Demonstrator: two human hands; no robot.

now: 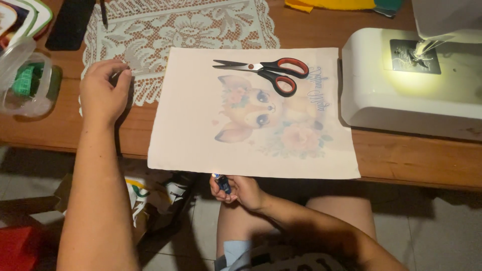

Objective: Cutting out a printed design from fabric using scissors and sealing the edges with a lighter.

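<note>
- While the pale pink square of printed fabric (251, 115) lies flat on the brown wooden table (401, 155), we note that its near edge overhangs the table's front edge slightly, directly above the right hand (236, 189).
- We judge this fabric light, soft and limp; it shows a faded fawn-and-flower print and would fold or slide if pulled by one corner. The overhanging near edge or a corner looks the best place to take hold.
- We observe the right hand closed around a small blue cylindrical object (221, 182), possibly a lighter; we cannot tell its kind for certain. Its top sits just below the fabric's near edge, very near it, and we cannot tell whether they touch.
- We record the left hand (103, 90) resting on the table just beside the fabric's far-left corner, fingers pinched narrowly over a small thin item at the rim of the white lace doily (175, 25). What it pinches is too small to identify.
- We find black-bladed scissors with red-and-black handles (266, 70) lying shut on the fabric's upper part, weighing it down there.
- We note a white sewing machine (401, 80) with its lamp lit, standing just to the right of the fabric, and a clear plastic container (22, 80) well to the left.
</note>
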